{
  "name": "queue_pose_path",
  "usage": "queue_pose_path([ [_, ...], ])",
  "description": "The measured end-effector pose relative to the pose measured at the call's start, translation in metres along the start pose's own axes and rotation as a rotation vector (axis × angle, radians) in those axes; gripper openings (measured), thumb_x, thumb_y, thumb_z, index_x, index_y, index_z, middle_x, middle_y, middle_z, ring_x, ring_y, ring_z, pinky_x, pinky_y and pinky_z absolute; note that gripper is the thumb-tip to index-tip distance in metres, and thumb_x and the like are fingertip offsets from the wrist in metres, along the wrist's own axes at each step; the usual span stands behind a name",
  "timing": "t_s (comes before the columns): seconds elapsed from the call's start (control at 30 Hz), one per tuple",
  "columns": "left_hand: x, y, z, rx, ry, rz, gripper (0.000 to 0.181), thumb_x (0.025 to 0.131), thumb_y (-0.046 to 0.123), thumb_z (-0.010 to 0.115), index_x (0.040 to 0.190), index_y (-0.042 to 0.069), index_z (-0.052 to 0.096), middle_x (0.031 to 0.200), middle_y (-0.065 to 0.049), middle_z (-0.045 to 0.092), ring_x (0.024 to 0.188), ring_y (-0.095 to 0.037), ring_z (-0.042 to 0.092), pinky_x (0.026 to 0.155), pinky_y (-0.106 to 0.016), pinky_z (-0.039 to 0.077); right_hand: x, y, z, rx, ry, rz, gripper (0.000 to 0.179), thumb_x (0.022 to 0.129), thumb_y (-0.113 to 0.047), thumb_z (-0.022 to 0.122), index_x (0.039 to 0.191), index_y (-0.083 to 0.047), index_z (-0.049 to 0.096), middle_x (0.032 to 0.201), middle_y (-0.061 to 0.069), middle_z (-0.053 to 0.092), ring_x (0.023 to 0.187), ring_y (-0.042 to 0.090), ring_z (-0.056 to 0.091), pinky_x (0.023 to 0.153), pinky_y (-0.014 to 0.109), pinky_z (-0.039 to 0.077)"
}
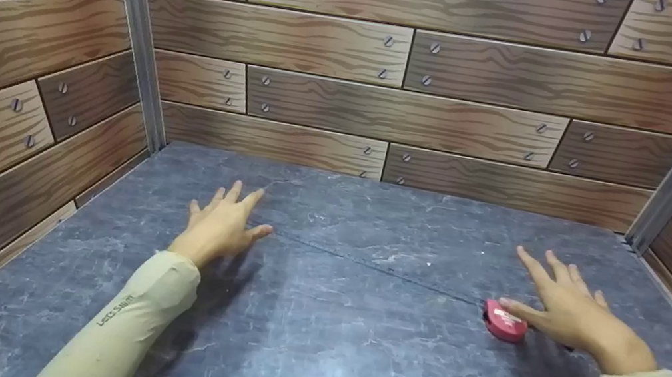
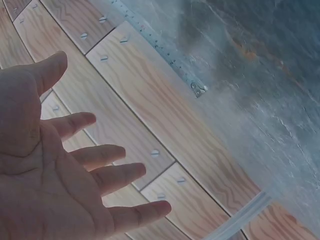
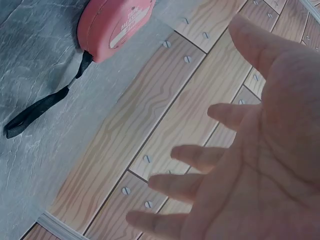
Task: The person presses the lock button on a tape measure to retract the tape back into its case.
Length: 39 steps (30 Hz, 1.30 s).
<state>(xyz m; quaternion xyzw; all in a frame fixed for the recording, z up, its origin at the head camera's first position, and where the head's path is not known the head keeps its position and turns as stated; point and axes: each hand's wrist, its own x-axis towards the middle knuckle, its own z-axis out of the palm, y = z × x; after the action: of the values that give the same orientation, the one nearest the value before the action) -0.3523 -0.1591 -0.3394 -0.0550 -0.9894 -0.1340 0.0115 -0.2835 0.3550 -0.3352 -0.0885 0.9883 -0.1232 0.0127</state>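
A red tape measure [image 1: 504, 324] lies on the marbled table, its thin blade [image 1: 364, 264] drawn out to the left across the surface. My right hand [image 1: 575, 315] is spread beside and above the case; its thumb overlaps the case in the head view, but the right wrist view shows it apart. A black strap [image 3: 37, 112] trails from the case. Near the other end of the blade my left hand [image 1: 216, 230] has its fingers spread and holds nothing. The metal end hook [image 2: 197, 89] and the blade's markings appear in the left wrist view, apart from the fingers.
The dark blue-grey marbled tabletop [image 1: 339, 337] spans the space under both hands. Wood-plank-patterned walls [image 1: 325, 45] rise at the back, left and right, with grey posts [image 1: 141, 36] in the back corners.
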Motion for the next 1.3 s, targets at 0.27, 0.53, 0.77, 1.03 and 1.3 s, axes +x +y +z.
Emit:
queue_pose_path([
  [0.27,0.006,-0.021,0.004,0.001,-0.014,-0.013,0.07,0.106,0.048,0.063,0.164,0.014,0.043,0.172,-0.025,0.035,0.156,-0.053,0.037,0.121,-0.081,0.024,0.003,0.006,0.005,-0.061,0.007,-0.111,0.095,0.092,-0.046,0.083,0.166,-0.009,0.036,0.159,0.046,0.033,0.141,0.072,0.037,0.105,0.091,0.028],
  [0.53,0.019,-0.047,0.011,-0.068,-0.061,-0.042,0.068,0.105,0.04,0.068,0.162,0.01,0.045,0.162,-0.027,0.048,0.149,-0.052,0.046,0.117,-0.074,0.039,0.009,0.011,0.012,-0.024,-0.047,-0.198,0.091,0.083,-0.028,0.092,0.158,-0.001,0.048,0.15,0.046,0.046,0.136,0.069,0.045,0.105,0.082,0.04],
  [0.77,0.032,-0.052,0.014,-0.119,-0.091,-0.066,0.061,0.104,0.03,0.069,0.156,0.005,0.05,0.157,-0.027,0.054,0.146,-0.052,0.05,0.117,-0.071,0.041,0.016,0.011,0.014,-0.03,-0.079,-0.231,0.079,0.079,-0.018,0.093,0.148,-0.005,0.058,0.14,0.04,0.057,0.129,0.062,0.054,0.104,0.077,0.045],
  [1.03,0.042,-0.047,0.018,-0.095,-0.086,-0.068,0.058,0.099,0.024,0.068,0.152,0.003,0.055,0.154,-0.028,0.057,0.142,-0.052,0.054,0.114,-0.07,0.044,0.022,0.005,0.017,-0.031,-0.104,-0.276,0.057,0.075,-0.01,0.092,0.126,-0.016,0.067,0.122,0.024,0.068,0.112,0.044,0.064,0.092,0.059,0.053],
  [1.3,0.052,-0.04,0.019,-0.083,-0.122,-0.058,0.058,0.099,0.02,0.068,0.153,0.003,0.056,0.157,-0.027,0.055,0.146,-0.05,0.051,0.118,-0.069,0.041,0.023,0.001,0.017,0.02,-0.156,-0.281,0.047,0.073,-0.002,0.087,0.115,-0.016,0.072,0.114,0.015,0.072,0.093,0.023,0.061,0.076,0.032,0.048],
])
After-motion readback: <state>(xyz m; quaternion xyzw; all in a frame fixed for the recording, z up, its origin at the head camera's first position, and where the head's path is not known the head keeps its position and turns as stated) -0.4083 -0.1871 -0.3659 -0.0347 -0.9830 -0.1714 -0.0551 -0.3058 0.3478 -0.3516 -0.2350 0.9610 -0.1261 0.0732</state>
